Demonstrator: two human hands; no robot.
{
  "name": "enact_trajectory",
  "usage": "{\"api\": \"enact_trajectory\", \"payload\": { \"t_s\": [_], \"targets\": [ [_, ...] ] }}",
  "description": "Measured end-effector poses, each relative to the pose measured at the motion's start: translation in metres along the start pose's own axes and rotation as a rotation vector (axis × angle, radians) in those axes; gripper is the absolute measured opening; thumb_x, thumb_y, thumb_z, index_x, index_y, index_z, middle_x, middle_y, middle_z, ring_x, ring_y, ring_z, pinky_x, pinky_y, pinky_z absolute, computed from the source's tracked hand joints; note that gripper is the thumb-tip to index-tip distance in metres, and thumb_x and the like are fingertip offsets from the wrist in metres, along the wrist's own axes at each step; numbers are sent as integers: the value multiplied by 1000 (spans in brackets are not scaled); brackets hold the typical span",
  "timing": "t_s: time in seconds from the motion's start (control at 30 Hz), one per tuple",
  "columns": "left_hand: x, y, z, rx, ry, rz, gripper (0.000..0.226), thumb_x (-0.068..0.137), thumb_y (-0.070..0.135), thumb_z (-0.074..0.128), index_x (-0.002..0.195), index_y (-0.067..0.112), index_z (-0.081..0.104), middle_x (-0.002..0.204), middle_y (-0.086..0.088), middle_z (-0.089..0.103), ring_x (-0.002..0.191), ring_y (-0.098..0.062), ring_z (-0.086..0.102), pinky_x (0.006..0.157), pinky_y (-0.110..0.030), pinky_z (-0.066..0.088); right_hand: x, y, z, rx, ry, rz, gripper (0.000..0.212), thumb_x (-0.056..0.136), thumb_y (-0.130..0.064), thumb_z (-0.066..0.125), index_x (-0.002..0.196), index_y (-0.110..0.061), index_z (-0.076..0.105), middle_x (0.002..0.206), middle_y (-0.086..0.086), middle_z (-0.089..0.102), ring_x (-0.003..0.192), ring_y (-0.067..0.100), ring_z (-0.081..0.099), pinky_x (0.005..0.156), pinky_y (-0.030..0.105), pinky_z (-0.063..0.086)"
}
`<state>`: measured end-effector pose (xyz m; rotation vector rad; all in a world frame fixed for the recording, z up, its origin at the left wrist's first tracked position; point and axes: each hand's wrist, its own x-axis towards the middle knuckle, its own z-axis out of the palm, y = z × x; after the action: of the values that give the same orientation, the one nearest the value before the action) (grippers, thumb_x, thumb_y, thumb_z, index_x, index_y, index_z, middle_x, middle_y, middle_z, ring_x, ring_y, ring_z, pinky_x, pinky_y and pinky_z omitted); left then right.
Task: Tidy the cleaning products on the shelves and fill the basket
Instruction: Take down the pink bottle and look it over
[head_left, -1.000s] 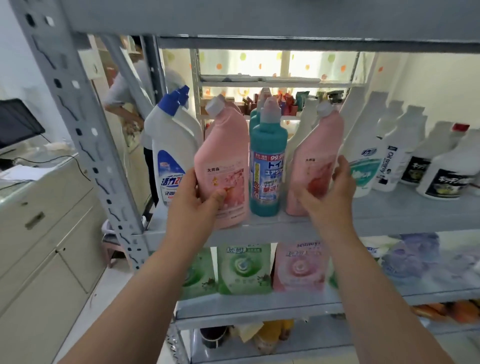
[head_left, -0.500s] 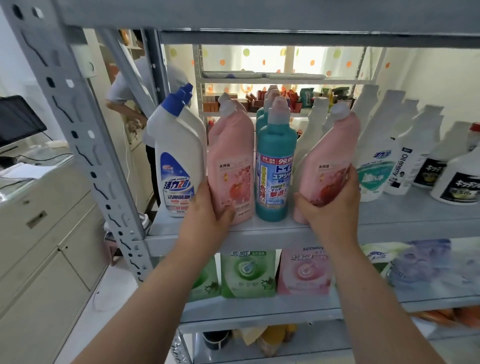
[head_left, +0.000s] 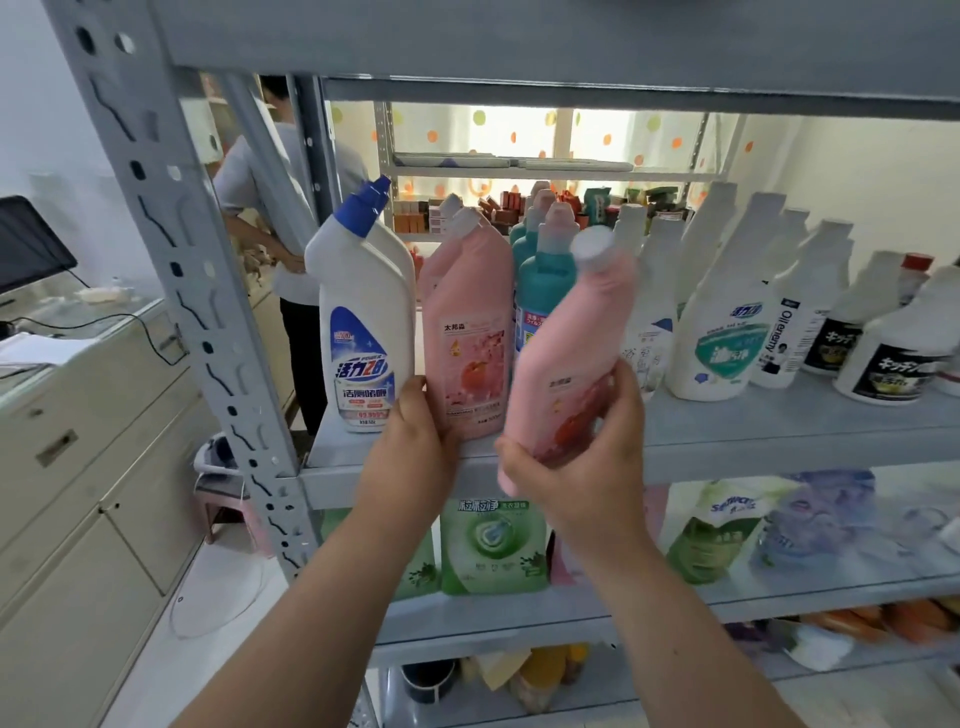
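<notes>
From the head view we see our right hand (head_left: 582, 467) clamped around the lower half of a pink bottle (head_left: 566, 364), which is tilted, its white cap leaning right, and lifted clear of the shelf (head_left: 779, 431) at the near edge. Our left hand (head_left: 415, 447) rests with fingers (head_left: 410, 400) touching the base of a second pink bottle (head_left: 467, 332) that stands upright on the shelf; we cannot tell whether it grips or only steadies. Left of that stands a white bottle (head_left: 363, 322) with a blue cap, and a teal bottle (head_left: 540, 291) shows behind the lifted one. White spray bottles (head_left: 727, 312) line the shelf to the right, and green pouches (head_left: 493, 540) sit on the level below. We see no basket here, so we judge the filling not yet shown and the tidying still under way, with one bottle in hand and unplaced.
</notes>
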<state>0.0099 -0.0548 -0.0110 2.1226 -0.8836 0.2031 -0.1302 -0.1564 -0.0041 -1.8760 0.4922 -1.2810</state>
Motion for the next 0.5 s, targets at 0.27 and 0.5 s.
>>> {"api": "enact_trajectory", "payload": {
  "t_s": [0.27, 0.5],
  "targets": [
    [-15, -25, -23, -3, -91, 98, 55, 92, 35, 64, 139, 26, 38, 128, 3, 55, 112, -19, 59, 81, -34, 48, -9, -15, 50, -168, 12, -90, 114, 65, -43, 91, 154, -16, 26, 137, 2, 44, 128, 19, 47, 103, 43, 51],
    [-13, -20, -29, 87, -228, 105, 54, 86, 47, 71, 131, 27, 49, 122, 8, 56, 115, -16, 50, 83, -30, 40, -5, -15, 65, -233, 59, -59, 115, 70, -50, 87, 156, -12, 21, 145, 11, 43, 135, 27, 44, 106, 51, 48]
  ]
}}
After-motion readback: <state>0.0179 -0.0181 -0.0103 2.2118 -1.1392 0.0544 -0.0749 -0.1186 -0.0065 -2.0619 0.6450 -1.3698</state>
